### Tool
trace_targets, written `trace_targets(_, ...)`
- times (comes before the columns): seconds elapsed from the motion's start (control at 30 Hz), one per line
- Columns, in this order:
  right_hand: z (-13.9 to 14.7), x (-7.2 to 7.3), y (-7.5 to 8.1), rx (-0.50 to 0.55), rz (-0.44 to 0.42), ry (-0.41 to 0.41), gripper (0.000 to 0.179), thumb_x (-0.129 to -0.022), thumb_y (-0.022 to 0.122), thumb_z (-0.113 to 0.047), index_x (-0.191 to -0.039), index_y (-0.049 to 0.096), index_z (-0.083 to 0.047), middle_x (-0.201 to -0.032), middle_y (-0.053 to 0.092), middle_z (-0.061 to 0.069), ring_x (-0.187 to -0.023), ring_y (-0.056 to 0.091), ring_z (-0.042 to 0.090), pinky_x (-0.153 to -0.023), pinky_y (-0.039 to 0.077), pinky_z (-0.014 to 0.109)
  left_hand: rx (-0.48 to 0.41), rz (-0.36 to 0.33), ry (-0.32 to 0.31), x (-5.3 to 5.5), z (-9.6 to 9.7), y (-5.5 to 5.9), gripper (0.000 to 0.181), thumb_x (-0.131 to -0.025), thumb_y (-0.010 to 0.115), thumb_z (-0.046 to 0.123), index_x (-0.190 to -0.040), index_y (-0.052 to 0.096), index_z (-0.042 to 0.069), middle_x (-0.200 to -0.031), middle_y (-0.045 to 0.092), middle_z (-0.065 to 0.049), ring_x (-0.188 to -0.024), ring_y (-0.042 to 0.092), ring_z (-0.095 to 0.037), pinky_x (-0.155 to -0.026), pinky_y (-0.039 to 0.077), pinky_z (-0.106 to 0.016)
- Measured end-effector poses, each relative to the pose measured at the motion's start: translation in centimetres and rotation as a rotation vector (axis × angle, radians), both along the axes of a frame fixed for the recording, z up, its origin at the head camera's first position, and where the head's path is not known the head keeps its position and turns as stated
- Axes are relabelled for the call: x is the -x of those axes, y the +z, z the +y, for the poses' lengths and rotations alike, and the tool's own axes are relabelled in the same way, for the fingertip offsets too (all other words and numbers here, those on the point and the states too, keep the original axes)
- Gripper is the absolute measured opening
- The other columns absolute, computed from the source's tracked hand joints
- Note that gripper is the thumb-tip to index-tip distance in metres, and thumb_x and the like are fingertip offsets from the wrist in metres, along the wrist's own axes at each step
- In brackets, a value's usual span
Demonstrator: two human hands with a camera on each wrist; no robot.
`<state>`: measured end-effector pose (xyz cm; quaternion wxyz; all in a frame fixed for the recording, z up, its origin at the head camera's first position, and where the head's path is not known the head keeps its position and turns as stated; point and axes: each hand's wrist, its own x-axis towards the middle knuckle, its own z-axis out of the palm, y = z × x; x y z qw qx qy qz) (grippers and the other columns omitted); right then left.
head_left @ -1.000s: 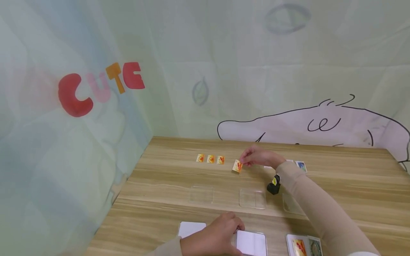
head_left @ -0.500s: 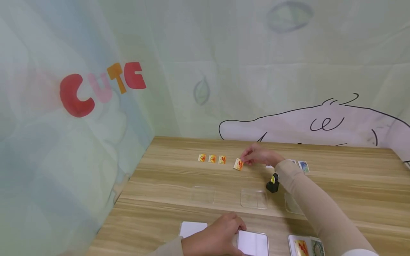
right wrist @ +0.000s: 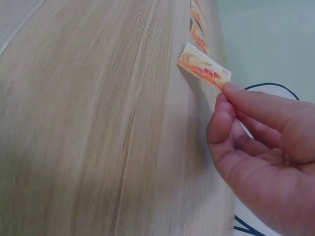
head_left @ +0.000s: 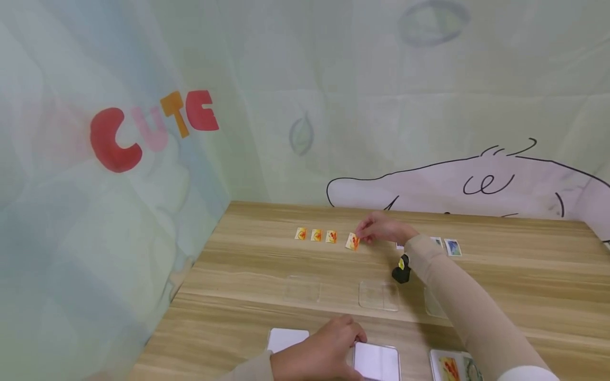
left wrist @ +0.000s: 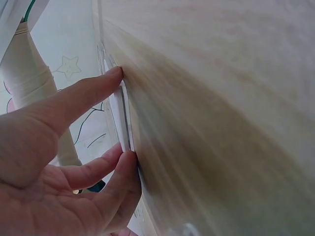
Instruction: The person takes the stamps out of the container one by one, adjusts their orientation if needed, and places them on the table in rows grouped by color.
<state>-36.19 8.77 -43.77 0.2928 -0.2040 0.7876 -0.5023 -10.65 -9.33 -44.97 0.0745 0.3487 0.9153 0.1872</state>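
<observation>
Right fingers (right wrist: pixel 221 125) pinch an "80" stamp (right wrist: pixel 204 67); the wall (head_left: pixel 109 190) reads "CUTE".

Colourful "CUTE" letters (head_left: pixel 156 138) mark the pale left wall (head_left: pixel 105 222).

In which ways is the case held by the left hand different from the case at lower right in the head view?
The held case shows only white on top; the lower-right case bears an orange stamp and a grey-green picture. The left hand grips the held case, while no hand touches the lower-right case. Both look white inside.
</observation>
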Motion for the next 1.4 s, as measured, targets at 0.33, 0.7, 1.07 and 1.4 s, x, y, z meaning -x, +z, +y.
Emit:
trace_targets(0.33,-0.8,0.3,-0.2,-0.054,0.092,0.010,0.011,-0.094,0.061,0.006,-0.101,0.067,0.011,-0.086,0.067,0.008,-0.073,0.057,0.015,-0.069,0.050,0.026,0.003,-0.001,-0.003,0.0,-0.1,0.1,0.051,-0.068,0.091,0.043,-0.102,0.069,0.012,-0.085,0.049,0.012,-0.081,0.041,0.003,-0.072,0.034,-0.008)
trace_targets(0.7,-2.0,0.3,-0.3,-0.101,0.147,0.005,0.007,-0.093,0.064,0.003,-0.096,0.069,0.008,-0.082,0.065,0.005,-0.071,0.057,0.014,-0.068,0.050,0.027,0.012,-0.024,0.004,0.1,-0.1,0.0,0.052,-0.067,0.092,0.040,-0.105,0.071,0.012,-0.086,0.051,0.013,-0.082,0.042,0.003,-0.073,0.035,-0.009)
trace_targets(1.07,-2.8,-0.3,0.3,-0.133,0.214,-0.010,0.008,-0.093,0.063,0.007,-0.096,0.065,0.013,-0.082,0.063,0.011,-0.069,0.053,0.015,-0.067,0.049,0.029,0.019,-0.081,0.002,0.3,-0.1,0.0,0.052,-0.069,0.091,0.040,-0.108,0.071,0.012,-0.088,0.053,0.013,-0.083,0.042,0.003,-0.074,0.037,-0.011)
trace_targets(1.4,-3.6,0.0,0.0,-0.238,0.313,-0.053,0.004,-0.091,0.066,0.006,-0.092,0.069,0.008,-0.080,0.064,0.009,-0.066,0.053,0.015,-0.061,0.047,0.025,0.012,-0.016,-0.022,0.3,-0.1,-0.1,0.049,-0.068,0.091,0.038,-0.105,0.072,0.012,-0.084,0.054,0.014,-0.083,0.043,0.004,-0.074,0.035,-0.009)
